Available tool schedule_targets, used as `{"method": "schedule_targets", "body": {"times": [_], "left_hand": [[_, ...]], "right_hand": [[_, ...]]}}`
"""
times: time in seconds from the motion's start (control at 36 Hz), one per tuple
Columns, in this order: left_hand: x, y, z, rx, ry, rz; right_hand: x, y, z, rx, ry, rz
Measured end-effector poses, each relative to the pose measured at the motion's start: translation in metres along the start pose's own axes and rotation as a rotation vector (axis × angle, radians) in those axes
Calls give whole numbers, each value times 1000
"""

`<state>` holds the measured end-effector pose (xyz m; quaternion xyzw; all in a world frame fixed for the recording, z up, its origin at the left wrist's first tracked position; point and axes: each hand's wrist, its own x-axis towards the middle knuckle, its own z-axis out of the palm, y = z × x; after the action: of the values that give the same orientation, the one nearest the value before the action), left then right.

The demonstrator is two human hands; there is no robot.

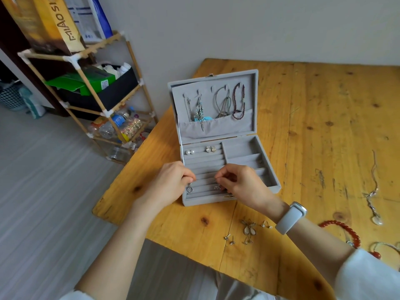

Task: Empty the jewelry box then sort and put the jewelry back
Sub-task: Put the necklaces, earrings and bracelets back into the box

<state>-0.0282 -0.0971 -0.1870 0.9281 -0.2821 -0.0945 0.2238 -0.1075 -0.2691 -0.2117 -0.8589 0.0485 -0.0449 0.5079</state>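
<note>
The putting-back step is on. The box sits open on the table, lid up at 12 o'clock, long side running from 9 to 3. Pearl studs and two shiny studs sit in the top rows. The left hand pinches one dangly earring into a low row. The right hand pinches its twin beside it. Both earrings hang toward 6. Next, I think both need a soft push into the slot. More earrings wait at 6 o'clock, and a red bracelet at 4.
</note>
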Motion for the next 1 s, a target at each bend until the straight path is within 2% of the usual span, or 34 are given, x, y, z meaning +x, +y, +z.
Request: {"method": "schedule_targets", "body": {"times": [0.25,0.67,1.0], "left_hand": [[1,-4,-2,-54,114,45],[3,-4,8,40,206,-3],[11,-9,6,-51,97,-93]], "right_hand": [[-1,2,1,4,4,-7],[2,-5,-1,4,9,1],[12,-17,-5,-50,-29,3]]}}
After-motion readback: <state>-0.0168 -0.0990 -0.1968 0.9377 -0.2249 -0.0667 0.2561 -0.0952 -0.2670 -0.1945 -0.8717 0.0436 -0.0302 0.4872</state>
